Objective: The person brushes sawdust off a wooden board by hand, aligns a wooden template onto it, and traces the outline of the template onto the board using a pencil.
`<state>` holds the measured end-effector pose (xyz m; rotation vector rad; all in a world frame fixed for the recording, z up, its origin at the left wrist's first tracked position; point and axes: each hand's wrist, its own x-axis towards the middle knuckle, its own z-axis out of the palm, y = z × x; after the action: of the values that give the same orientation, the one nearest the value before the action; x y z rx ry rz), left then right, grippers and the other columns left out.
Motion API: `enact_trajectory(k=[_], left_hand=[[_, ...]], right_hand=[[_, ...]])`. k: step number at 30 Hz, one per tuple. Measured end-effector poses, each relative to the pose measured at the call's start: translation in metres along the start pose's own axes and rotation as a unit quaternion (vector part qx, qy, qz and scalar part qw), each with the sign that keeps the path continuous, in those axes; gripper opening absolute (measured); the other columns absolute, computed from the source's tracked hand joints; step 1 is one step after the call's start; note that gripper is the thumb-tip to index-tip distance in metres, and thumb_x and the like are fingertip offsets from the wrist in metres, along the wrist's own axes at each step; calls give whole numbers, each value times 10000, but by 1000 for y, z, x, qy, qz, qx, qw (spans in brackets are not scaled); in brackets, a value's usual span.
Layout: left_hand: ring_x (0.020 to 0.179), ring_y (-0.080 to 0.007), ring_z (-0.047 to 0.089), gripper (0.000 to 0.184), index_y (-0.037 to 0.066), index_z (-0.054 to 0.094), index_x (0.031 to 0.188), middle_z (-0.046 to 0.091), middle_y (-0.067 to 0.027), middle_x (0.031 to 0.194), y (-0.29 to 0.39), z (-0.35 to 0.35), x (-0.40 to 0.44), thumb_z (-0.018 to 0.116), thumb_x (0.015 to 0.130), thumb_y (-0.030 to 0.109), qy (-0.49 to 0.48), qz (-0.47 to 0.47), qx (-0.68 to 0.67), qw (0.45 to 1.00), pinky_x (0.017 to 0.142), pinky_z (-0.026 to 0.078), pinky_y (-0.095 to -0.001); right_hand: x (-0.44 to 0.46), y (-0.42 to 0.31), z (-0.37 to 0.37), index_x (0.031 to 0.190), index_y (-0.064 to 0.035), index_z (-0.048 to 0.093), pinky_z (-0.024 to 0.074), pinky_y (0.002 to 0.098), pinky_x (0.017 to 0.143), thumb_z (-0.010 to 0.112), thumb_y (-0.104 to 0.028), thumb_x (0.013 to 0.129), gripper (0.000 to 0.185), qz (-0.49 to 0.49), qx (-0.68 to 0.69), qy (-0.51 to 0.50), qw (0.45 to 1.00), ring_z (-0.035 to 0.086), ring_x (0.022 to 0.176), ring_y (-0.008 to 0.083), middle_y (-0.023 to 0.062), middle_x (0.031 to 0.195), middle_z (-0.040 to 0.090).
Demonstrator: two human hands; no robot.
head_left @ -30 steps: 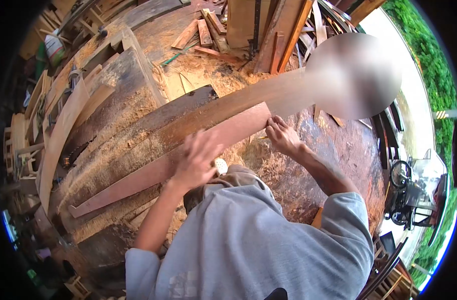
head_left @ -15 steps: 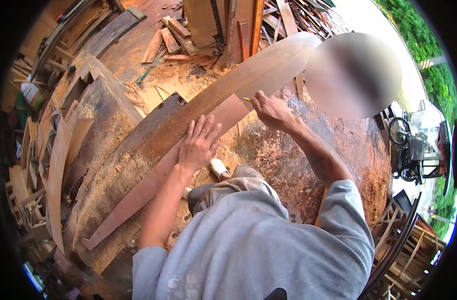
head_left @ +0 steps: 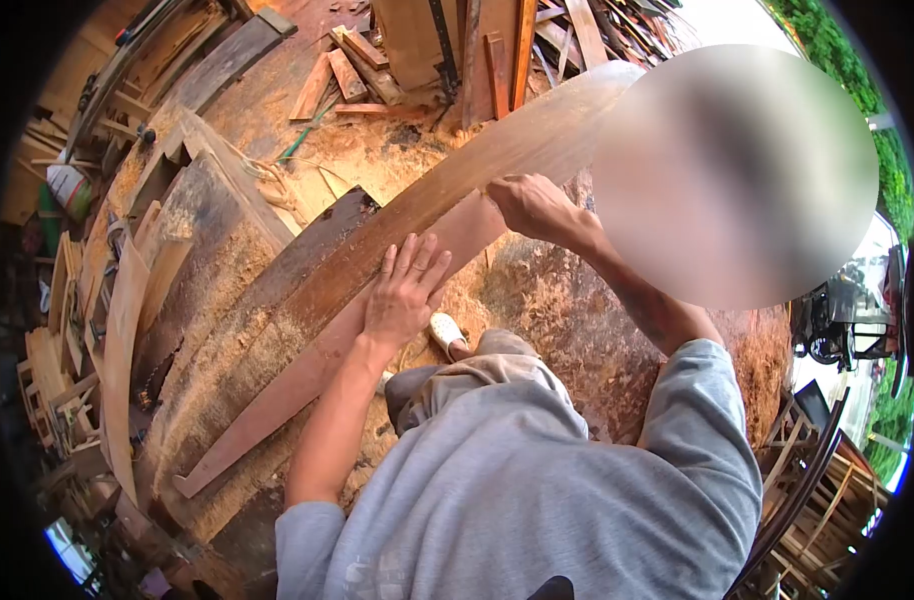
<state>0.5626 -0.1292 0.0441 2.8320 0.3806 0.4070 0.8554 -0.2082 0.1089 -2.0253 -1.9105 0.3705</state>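
A long tapered template (head_left: 267, 424), flat and pinkish brown, lies along the near edge of a wide wooden plank (head_left: 447, 180). My left hand (head_left: 402, 300) rests flat on the template with its fingers spread, the fingertips reaching toward the plank. At the template's wide far end, my right hand (head_left: 537, 208) is closed, its knuckles over the plank's surface. The slim yellow pencil it grips is hidden behind the fingers now; only the earlier view shows its tip.
Sawdust covers the bench (head_left: 227, 330) around the plank. Offcuts (head_left: 352, 75) lie at the back, beside upright boards (head_left: 497, 60). Curved wooden pieces (head_left: 124, 350) lean at the left. A blurred round patch (head_left: 737, 175) hides the right side.
My right hand has moved left and closer to the template's end, turning so the pencil tip no longer shows. The left hand stays flat on the template. The view has shifted slightly.
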Motion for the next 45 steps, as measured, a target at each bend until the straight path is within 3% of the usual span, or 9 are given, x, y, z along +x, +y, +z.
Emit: enact_trajectory(k=[12, 15, 18, 26, 28, 35, 40, 42, 45], left_hand=[[1509, -385, 349, 581, 183, 528, 1517, 388, -100, 1646, 1, -4, 2, 662, 972, 333, -27, 5, 22, 999, 1234, 271, -559], [1511, -388, 346, 574, 182, 522, 1520, 392, -101, 1644, 3, -6, 4, 652, 980, 327, -37, -1, 20, 999, 1237, 263, -558], [1515, -392, 339, 581, 180, 506, 1531, 386, -101, 1647, 3, -5, 3, 649, 983, 308, -36, -1, 16, 999, 1237, 263, -560], [1500, -435, 350, 652, 189, 442, 1574, 362, -145, 1653, 6, -4, 5, 675, 969, 260, -45, 18, 42, 998, 1204, 301, -598], [1492, -438, 363, 669, 186, 427, 1581, 365, -143, 1652, 6, -6, 7, 682, 967, 258, -50, 17, 51, 997, 1199, 304, -604], [1493, -440, 362, 689, 179, 438, 1574, 379, -144, 1645, 3, -3, 7, 703, 943, 259, -53, 17, 56, 997, 1198, 303, -609], [1503, -427, 350, 663, 166, 477, 1550, 386, -141, 1643, 4, -6, 6, 705, 932, 242, -51, 9, 33, 998, 1206, 291, -604], [1486, -422, 378, 618, 153, 514, 1514, 425, -138, 1618, 3, -4, 7, 699, 934, 259, -40, -7, 42, 998, 1202, 300, -597], [1478, -403, 383, 601, 141, 502, 1495, 426, -135, 1606, 2, -4, 5, 674, 939, 289, -8, 27, 42, 999, 1191, 306, -593]], right_hand=[[-11, 3, -7, 884, 37, 633, 563, 477, 628, 527, -6, 884, 114, -56, 11, 25, 998, 696, 709, 371, 199, 746, 670], [-48, -9, -46, 822, 43, 632, 552, 445, 561, 544, 49, 834, 89, -21, -103, -351, 930, 669, 605, 298, 180, 653, 636], [-46, -5, -68, 837, 39, 633, 558, 439, 577, 523, 40, 869, 115, 75, -5, -168, 983, 671, 631, 292, 173, 676, 644], [-6, 28, 11, 934, 14, 637, 562, 501, 725, 552, -95, 939, 138, -27, 98, 64, 993, 696, 837, 418, 230, 891, 695], [0, 27, 5, 1020, 17, 628, 564, 501, 751, 555, -72, 930, 146, -10, 88, -20, 996, 691, 901, 427, 230, 961, 685], [-11, 23, 8, 1006, 24, 638, 569, 494, 693, 556, -38, 900, 148, -44, 54, -19, 997, 697, 819, 409, 214, 893, 688], [-56, 3, -52, 949, 29, 673, 570, 492, 735, 562, -41, 846, 167, 1, -21, -337, 941, 703, 809, 399, 221, 814, 686], [-55, -3, -63, 1081, 31, 671, 564, 493, 795, 543, -21, 869, 254, -21, 108, -49, 993, 693, 891, 398, 225, 932, 683], [-24, -35, -50, 1232, -18, 669, 570, 457, 725, 580, 1, 923, 322, -74, 103, 39, 991, 684, 866, 375, 182, 986, 675]])
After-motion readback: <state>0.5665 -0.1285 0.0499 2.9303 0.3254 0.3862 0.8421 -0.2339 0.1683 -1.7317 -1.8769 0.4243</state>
